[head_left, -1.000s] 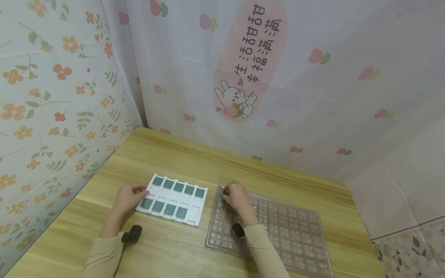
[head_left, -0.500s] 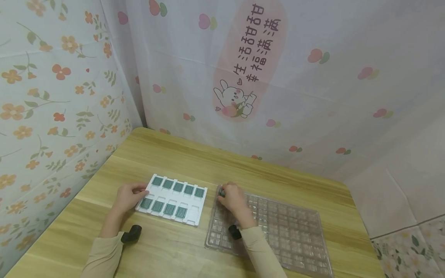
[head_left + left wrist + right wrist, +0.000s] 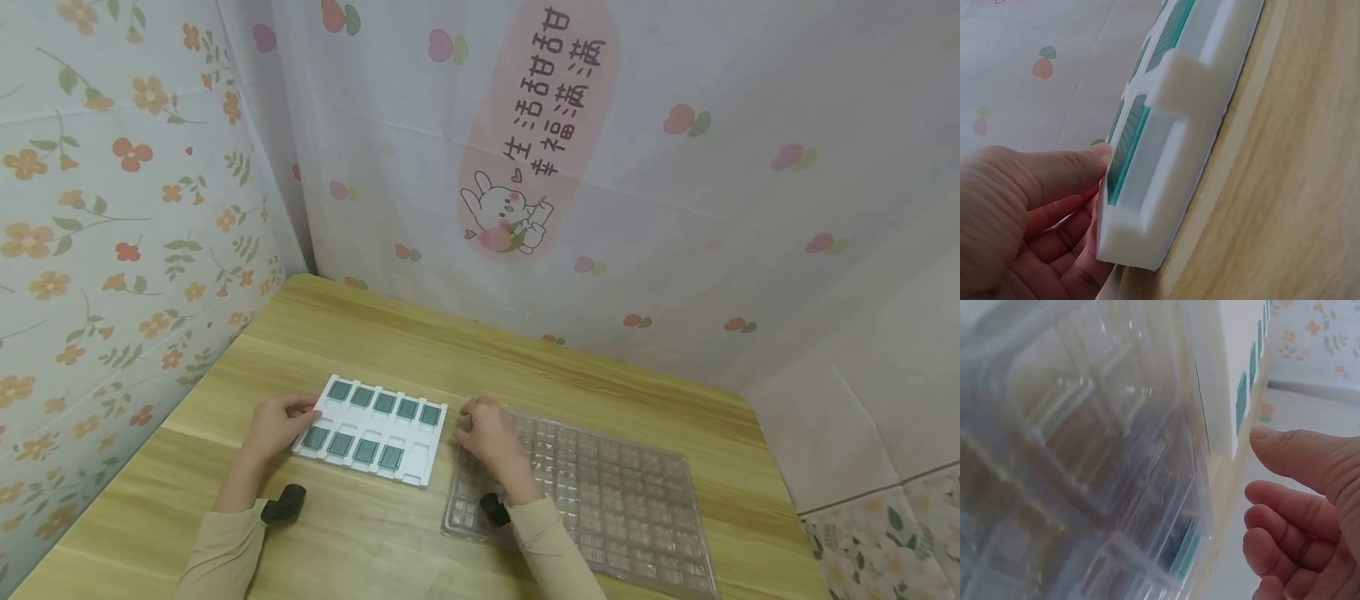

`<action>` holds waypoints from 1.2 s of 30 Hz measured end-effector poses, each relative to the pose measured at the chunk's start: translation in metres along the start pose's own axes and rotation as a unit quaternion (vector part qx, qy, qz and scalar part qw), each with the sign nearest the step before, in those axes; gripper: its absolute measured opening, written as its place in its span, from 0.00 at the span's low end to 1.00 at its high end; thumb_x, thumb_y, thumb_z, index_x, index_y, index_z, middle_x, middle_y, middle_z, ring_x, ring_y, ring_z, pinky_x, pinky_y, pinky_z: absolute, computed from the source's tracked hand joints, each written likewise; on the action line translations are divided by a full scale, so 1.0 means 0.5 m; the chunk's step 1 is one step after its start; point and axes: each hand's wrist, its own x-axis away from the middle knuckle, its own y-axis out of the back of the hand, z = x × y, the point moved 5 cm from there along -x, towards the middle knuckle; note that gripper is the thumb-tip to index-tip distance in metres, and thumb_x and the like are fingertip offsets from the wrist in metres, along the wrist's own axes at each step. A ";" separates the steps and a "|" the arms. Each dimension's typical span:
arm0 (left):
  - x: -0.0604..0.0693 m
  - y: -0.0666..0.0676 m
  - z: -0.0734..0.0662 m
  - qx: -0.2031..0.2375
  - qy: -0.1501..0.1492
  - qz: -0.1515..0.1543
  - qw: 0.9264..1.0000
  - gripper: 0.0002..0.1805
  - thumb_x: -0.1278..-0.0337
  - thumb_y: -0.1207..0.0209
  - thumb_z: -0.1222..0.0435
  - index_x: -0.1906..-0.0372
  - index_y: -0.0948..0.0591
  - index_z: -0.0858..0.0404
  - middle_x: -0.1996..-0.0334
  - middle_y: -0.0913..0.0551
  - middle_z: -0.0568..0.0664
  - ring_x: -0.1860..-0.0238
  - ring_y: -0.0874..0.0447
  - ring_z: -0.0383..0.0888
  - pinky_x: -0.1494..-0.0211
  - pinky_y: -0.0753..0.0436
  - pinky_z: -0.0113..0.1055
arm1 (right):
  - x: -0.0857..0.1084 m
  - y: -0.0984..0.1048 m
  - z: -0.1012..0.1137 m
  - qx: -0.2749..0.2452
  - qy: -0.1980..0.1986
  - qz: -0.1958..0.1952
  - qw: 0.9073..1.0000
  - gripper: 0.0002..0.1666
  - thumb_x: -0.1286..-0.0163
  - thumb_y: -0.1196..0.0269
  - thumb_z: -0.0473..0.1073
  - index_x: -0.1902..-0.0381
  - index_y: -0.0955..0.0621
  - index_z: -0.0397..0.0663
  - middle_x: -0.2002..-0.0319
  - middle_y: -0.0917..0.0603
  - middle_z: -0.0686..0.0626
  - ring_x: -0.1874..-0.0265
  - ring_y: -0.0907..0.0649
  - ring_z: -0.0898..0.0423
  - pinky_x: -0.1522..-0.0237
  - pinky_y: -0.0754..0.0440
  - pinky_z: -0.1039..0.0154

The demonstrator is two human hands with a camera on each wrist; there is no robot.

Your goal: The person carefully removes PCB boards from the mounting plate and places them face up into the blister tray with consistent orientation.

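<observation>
The left hand [image 3: 276, 427] grips the left edge of the white tray [image 3: 366, 423], thumb on top, fingers at its side. Green square chips [image 3: 385, 403] lie in two rows in that tray; its lower right pocket holds none. Above the left corner of the clear plastic tray [image 3: 637, 492], the right hand [image 3: 491, 435] holds nothing, its thumb and fingers apart. In the right wrist view one green chip [image 3: 1186, 550] sits in a corner pocket of the clear tray, beside the right hand [image 3: 1310, 506]. The left wrist view shows the left thumb against the white tray's end [image 3: 1125, 240].
Both trays lie on a wooden table [image 3: 375, 333], the clear one to the right of the white one. Floral curtains [image 3: 135, 208] stand at the left and behind the table. Each wrist wears a black device [image 3: 285, 505].
The right hand has let go of the green chip in the clear tray's corner and moved left toward the white tray. The left hand has stayed where it was.
</observation>
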 end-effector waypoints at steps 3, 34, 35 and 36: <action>0.001 0.000 -0.001 -0.001 -0.003 -0.001 1.000 0.13 0.49 0.38 0.72 0.58 0.20 0.78 0.64 0.17 0.66 0.67 0.20 0.48 0.68 0.24 0.27 | 0.003 -0.002 0.010 0.015 0.013 -0.008 1.000 0.14 0.45 0.31 0.40 0.61 0.17 0.38 0.65 0.19 0.46 0.77 0.24 0.59 0.77 0.27 0.70; 0.003 0.001 -0.005 -0.014 -0.007 -0.005 1.000 0.13 0.48 0.39 0.72 0.58 0.19 0.77 0.65 0.16 0.64 0.67 0.20 0.49 0.68 0.24 0.28 | 0.007 -0.060 0.128 0.027 0.113 0.016 0.993 0.16 0.45 0.29 0.46 0.63 0.15 0.42 0.70 0.19 0.50 0.72 0.21 0.61 0.73 0.28 0.76; 0.003 0.001 -0.004 -0.014 -0.008 -0.005 1.000 0.13 0.48 0.38 0.72 0.58 0.19 0.77 0.65 0.16 0.64 0.67 0.20 0.49 0.68 0.24 0.28 | 0.007 -0.061 0.131 0.026 0.114 0.018 0.993 0.16 0.46 0.29 0.46 0.63 0.15 0.42 0.70 0.19 0.50 0.72 0.21 0.61 0.73 0.27 0.76; 0.003 0.001 -0.004 -0.013 -0.008 -0.006 1.000 0.13 0.48 0.38 0.72 0.58 0.19 0.77 0.65 0.16 0.64 0.67 0.20 0.49 0.68 0.24 0.28 | 0.007 -0.061 0.134 0.027 0.115 0.018 0.993 0.17 0.46 0.29 0.47 0.63 0.15 0.42 0.70 0.20 0.51 0.72 0.21 0.61 0.73 0.27 0.76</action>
